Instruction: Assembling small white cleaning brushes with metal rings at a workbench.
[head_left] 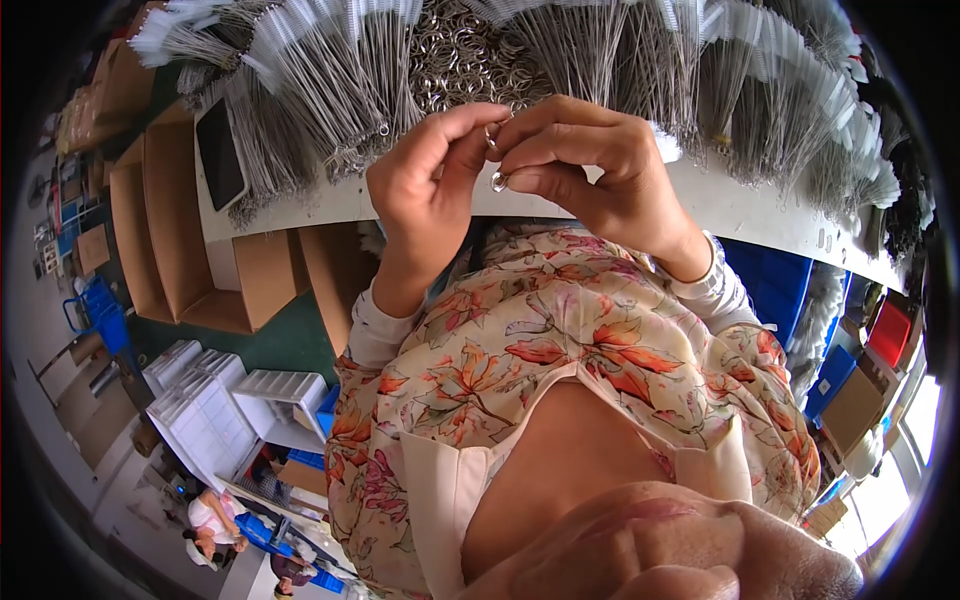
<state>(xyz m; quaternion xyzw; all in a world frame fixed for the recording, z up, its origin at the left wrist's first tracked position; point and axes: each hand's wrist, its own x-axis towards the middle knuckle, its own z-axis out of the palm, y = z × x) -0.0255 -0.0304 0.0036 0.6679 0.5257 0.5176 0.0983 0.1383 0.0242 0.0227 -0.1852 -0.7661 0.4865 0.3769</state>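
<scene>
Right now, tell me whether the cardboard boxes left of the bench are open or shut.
Open. The cardboard boxes stand beside the white bench with their flaps up and their brown insides showing; what lies in them, I cannot tell.

Brush bundles (330, 90) crowd table (740, 205) — bare strip at front edge.

White workbench (740, 205) under bundles of thin wire brushes (330, 90), a heap of metal rings (470, 55), a dark tablet (220, 152).

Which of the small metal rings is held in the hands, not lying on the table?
The ring pinched at the fingertips between left hand and right hand. The other rings lie heaped on the table behind.
</scene>
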